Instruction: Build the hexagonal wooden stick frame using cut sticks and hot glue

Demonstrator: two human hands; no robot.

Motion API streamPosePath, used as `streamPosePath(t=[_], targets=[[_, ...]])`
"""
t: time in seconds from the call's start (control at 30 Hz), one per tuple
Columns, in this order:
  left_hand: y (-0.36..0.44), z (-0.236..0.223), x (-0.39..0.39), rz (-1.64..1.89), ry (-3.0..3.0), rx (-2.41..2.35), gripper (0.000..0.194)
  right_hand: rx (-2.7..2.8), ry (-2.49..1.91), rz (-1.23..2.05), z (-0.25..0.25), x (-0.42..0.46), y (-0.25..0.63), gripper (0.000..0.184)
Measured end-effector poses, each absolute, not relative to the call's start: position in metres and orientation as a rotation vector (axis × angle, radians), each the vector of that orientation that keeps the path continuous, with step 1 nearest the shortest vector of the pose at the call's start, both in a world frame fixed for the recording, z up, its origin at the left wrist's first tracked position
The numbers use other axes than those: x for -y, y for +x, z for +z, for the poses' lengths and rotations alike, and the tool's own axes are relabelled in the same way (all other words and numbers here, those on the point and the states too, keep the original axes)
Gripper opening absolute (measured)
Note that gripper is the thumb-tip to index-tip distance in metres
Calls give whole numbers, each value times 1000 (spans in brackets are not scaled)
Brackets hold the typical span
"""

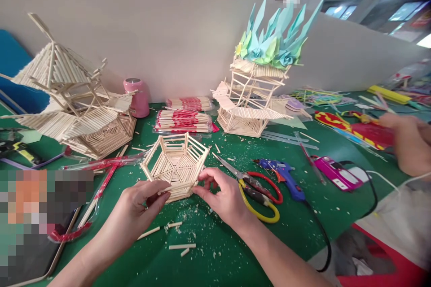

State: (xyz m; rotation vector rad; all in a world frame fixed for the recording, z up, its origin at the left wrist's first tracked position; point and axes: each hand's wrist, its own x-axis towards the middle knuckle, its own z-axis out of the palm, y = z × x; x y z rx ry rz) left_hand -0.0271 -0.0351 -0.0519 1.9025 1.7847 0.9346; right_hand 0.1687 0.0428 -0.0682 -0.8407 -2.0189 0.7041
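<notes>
A small hexagonal basket-like frame (177, 168) of thin wooden sticks sits on the green table in front of me, its floor patterned in wedges of sticks. At its near side my left hand (143, 202) pinches a short wooden stick (180, 185) between thumb and fingers, lying along the near rim. Thumb and fingers of my right hand (220, 193) close on the frame's near right corner; the exact contact is partly hidden. Loose cut sticks (182, 246) and pale crumbs lie just below. To the right are scissors (252, 184) with red and yellow handles.
A blue glue gun (284, 177) and a magenta power strip (338, 173) lie to the right. Stick pavilions stand left (77, 98) and back (252, 98), the latter topped with paper leaves. Packed stick bundles (183, 121) lie between. Another person's hand (407, 139) is far right.
</notes>
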Motion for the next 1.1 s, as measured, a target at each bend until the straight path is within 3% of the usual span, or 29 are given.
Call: streamPosePath(t=[0.43,1.1], targets=[[-26,-45,36,922,1868,-1726,26,1808,-803,745,-86,-34,162,11],[-28,-17,23,993,1699,-1687,32,1843,-790,642,-51,-29,150,21]])
